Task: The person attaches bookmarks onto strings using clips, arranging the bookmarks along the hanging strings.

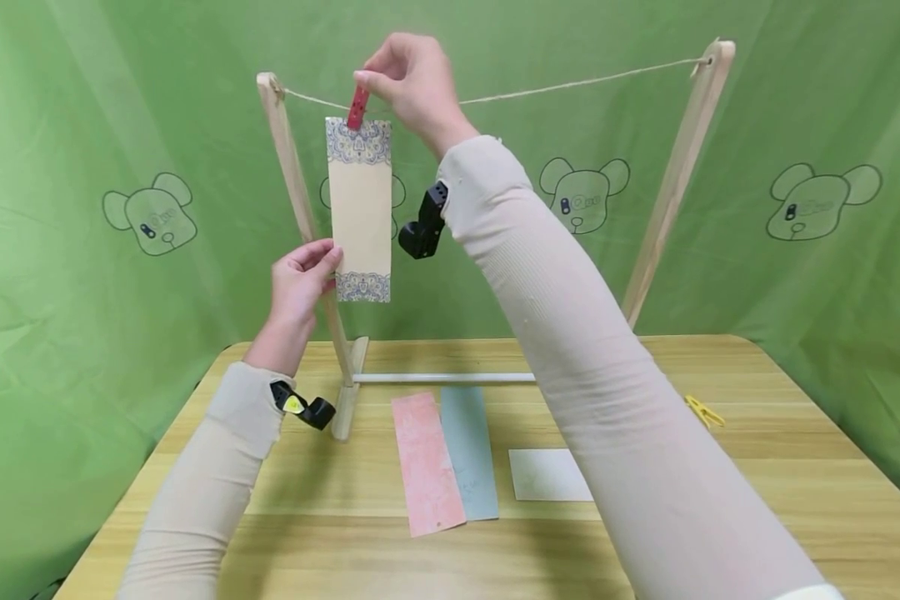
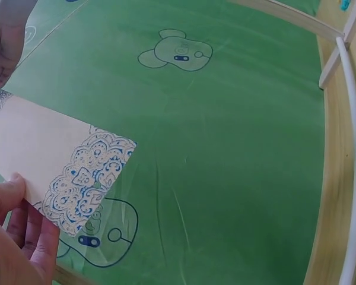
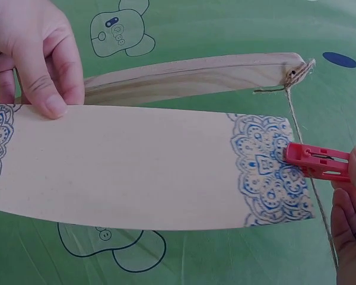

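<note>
A cream paper card point(image 1: 362, 212) with blue lace-like patterns at both ends hangs upright by the string point(image 1: 581, 82) near its left end. My right hand point(image 1: 418, 83) pinches a red clothespin point(image 3: 320, 161) by its handle end, and the clothespin's tip lies over the card's top edge. Lower down, my left hand point(image 1: 300, 279) holds the card's left edge between thumb and fingers. In the left wrist view the patterned lower end of the card point(image 2: 89, 178) sticks out past the left fingers.
The string spans a wooden frame with a left post point(image 1: 288, 158) and a right post point(image 1: 675, 183), joined low by a white rod point(image 1: 442, 378). On the table point(image 1: 330, 533) lie a pink card point(image 1: 427, 467), a blue-grey card point(image 1: 471, 458), a white card point(image 1: 547, 475) and a yellow clothespin point(image 1: 703, 412).
</note>
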### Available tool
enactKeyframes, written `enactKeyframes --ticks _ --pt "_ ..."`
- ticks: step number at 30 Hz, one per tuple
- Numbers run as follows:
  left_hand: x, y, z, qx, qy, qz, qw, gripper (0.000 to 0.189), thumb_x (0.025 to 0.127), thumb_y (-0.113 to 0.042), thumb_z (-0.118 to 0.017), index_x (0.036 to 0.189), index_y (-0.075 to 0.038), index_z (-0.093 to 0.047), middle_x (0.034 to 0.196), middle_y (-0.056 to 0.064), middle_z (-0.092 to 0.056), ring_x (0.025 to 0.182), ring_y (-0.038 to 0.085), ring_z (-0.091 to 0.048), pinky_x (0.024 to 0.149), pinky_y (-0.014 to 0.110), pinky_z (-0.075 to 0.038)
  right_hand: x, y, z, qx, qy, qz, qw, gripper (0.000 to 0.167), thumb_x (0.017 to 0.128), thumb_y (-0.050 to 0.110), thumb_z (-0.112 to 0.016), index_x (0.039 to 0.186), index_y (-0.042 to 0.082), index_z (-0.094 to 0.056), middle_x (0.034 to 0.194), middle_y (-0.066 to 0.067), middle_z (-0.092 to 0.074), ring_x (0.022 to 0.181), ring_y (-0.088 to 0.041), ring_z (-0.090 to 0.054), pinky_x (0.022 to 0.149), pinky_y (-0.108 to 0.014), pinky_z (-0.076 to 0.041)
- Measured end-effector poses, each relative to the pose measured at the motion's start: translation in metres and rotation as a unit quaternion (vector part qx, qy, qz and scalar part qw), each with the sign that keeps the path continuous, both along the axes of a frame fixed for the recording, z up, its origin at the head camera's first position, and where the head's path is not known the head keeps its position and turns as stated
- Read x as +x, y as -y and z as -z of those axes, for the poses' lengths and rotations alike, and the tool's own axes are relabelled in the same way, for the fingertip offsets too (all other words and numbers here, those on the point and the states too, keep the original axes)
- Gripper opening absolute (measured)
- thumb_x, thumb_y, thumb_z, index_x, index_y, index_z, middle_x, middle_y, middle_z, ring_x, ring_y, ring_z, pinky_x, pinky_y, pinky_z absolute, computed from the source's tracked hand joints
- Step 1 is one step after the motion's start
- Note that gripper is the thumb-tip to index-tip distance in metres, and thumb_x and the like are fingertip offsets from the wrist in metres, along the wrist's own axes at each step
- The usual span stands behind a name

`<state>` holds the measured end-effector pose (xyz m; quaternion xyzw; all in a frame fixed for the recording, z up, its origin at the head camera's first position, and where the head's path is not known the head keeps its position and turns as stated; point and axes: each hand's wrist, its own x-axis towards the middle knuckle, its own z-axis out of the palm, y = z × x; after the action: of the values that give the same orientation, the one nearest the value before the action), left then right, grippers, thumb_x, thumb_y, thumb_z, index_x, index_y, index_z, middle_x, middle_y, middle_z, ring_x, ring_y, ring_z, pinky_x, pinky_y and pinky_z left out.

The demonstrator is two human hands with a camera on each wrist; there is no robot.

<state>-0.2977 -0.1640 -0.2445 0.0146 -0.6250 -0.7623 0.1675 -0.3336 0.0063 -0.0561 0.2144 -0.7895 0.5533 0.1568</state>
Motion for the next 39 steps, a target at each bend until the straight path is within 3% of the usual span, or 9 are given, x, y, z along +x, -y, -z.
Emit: enactKeyframes --ticks 12,21,29,39 --pt "0.0 -0.007 -0.004 0.016 0.003 0.015 0.9998 0.011 0.083 -0.008 -0.071 0.09 -0.017 -0.069 0.084 -0.005 -0.066 0.075 0.008 -0.06 0.067 0.018 -0.052 0.001 -0.006 0.003 -0.002 0.022 -0.01 0.9997 0.016 0.086 0.018 -0.069 0.098 0.008 -0.064 0.091 0.001 -0.062 0.086 -0.01 -0.054 0.081 -0.019 -0.045" --pt "-0.001 -0.007 -0.003 0.024 0.01 0.022 0.9994 0.012 0.083 -0.009 -0.07 0.093 -0.016 -0.069 0.086 -0.005 -0.066 0.077 0.008 -0.059 0.07 0.019 -0.052 0.001 -0.007 0.001 0.009 0.057 -0.022 0.9981 0.027 0.086 0.022 -0.069 0.108 0.007 -0.064 0.107 -0.002 -0.063 0.098 -0.011 -0.055 0.084 -0.018 -0.046" --pt "-0.003 -0.008 -0.004 0.028 0.006 0.017 0.9994 0.012 0.083 -0.008 -0.07 0.09 -0.018 -0.069 0.085 -0.005 -0.066 0.078 0.007 -0.058 0.07 0.018 -0.052 0.0 -0.012 0.003 -0.045 0.096 -0.067 0.9922 0.029 0.085 0.023 -0.071 0.109 0.008 -0.066 0.114 -0.002 -0.065 0.107 -0.015 -0.056 0.089 -0.018 -0.046" --pt "-0.004 -0.009 -0.002 0.022 0.005 0.013 0.9996 0.012 0.083 -0.009 -0.071 0.09 -0.018 -0.069 0.084 -0.006 -0.066 0.076 0.007 -0.058 0.069 0.017 -0.051 -0.003 -0.026 0.006 -0.095 0.115 -0.052 0.9874 0.034 0.083 0.025 -0.073 0.114 0.012 -0.065 0.12 0.001 -0.062 0.109 -0.012 -0.057 0.092 -0.018 -0.044"
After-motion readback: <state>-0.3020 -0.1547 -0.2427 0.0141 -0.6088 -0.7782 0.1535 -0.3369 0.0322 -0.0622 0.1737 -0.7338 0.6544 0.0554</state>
